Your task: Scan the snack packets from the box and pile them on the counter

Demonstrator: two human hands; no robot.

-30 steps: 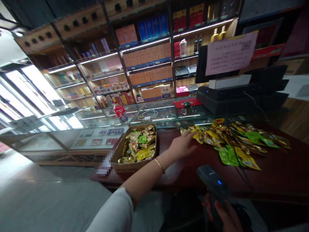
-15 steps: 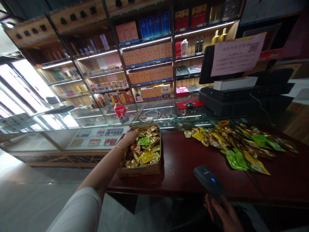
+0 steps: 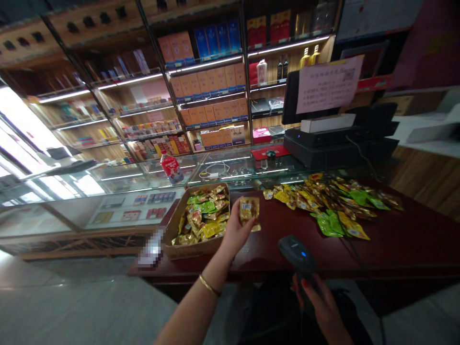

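Left hand [image 3: 235, 230] up over the dark red counter [image 3: 388, 249], fingers curled around a small gold snack packet [image 3: 249, 209], thumb on the front, packet held upright and facing the camera, a second bit of gold wrapper peeking out just under it. Gold bracelet [image 3: 209, 286] on that wrist. Right hand [image 3: 321, 306] low down at the near edge of the counter, wrapped tight around the handle of a black scanner [image 3: 297, 251], red nails showing, little blue light on top of the scanner, its head pointing up toward the packet, near it but not touching. Just left of the held packet, a brown cardboard box [image 3: 172, 225] on the counter, full of gold, yellow and green packets. Off to the right, well apart from the hands, a loose pile of packets [image 3: 330, 201] spread flat on the counter, a thin black cable running across it. Behind all that, a glass case with a red-labelled bottle [image 3: 171, 168] on top and a white cord nearby. Farther back, a black till [image 3: 338, 143] with a pink paper sign [image 3: 328, 84] stuck on its screen. Tall lit shelves [image 3: 208, 86] of orange and blue boxes along the back wall.
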